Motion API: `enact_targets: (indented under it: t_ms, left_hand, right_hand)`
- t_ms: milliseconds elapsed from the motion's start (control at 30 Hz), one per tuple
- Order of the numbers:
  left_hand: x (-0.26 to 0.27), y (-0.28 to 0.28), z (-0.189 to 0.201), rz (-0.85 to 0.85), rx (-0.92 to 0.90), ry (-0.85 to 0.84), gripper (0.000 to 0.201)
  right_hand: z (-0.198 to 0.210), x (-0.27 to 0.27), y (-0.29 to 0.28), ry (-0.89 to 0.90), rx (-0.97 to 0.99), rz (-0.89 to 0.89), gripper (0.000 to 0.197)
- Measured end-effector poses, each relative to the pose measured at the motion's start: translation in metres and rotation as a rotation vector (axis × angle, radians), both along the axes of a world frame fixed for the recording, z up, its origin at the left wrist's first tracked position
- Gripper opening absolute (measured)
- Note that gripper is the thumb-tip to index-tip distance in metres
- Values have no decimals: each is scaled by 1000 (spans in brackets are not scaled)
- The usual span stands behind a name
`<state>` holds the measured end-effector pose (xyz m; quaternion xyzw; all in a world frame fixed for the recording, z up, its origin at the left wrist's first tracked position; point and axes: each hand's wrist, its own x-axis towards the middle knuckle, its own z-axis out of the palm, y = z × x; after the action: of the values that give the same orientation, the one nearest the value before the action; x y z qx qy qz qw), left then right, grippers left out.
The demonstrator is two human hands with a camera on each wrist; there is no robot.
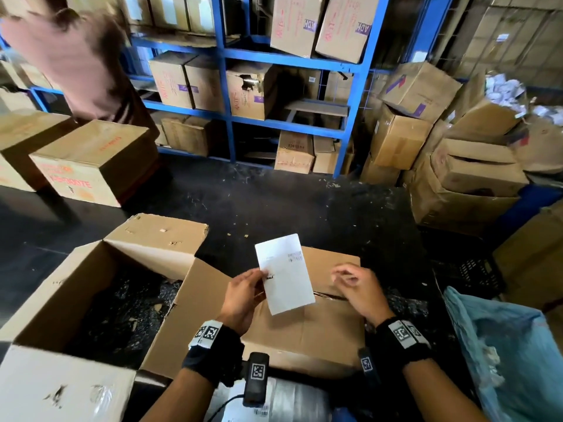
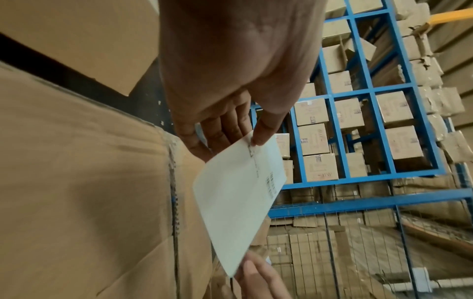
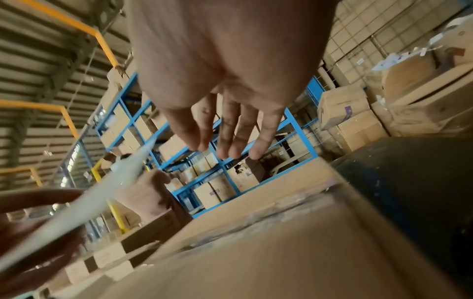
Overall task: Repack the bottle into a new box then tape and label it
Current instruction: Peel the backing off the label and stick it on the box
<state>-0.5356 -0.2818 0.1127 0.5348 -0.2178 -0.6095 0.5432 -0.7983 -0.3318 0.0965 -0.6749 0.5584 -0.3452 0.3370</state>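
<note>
A closed brown cardboard box (image 1: 320, 330) lies in front of me, its top flaps together. Above it my left hand (image 1: 243, 295) pinches a white label (image 1: 285, 274) by its left edge between thumb and fingers; the label (image 2: 238, 194) carries faint barcode print. My right hand (image 1: 356, 284) hovers over the box's right half, fingers loosely spread and holding nothing. In the right wrist view these fingers (image 3: 230, 131) hang straight above the box top (image 3: 281, 252), and the label (image 3: 102, 192) shows edge-on at the left. The bottle is hidden.
An open empty box (image 1: 100, 287) stands at my left. A grey parcel (image 1: 283, 403) lies at my lap, a blue plastic bag (image 1: 511, 360) at my right. Blue shelving (image 1: 228, 95) with cartons lies ahead. A person (image 1: 76, 62) stands far left behind two cartons (image 1: 91, 162).
</note>
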Motion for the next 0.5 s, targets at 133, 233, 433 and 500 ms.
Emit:
enact_targets:
  t_ms: [133, 233, 433, 500]
  left_hand:
    - [-4, 13, -17, -48, 50, 9, 17]
    - [-9, 18, -30, -22, 107, 13, 13]
    - [-7, 17, -47, 17, 153, 82, 20]
    - [-4, 15, -48, 31, 136, 100, 18]
  right_hand:
    - [-10, -20, -62, 284, 16, -6, 45]
    - [-21, -23, -93, 425, 161, 136, 79]
    - [-44, -31, -111, 513, 306, 303, 94]
    - [-46, -30, -110, 513, 296, 267, 92]
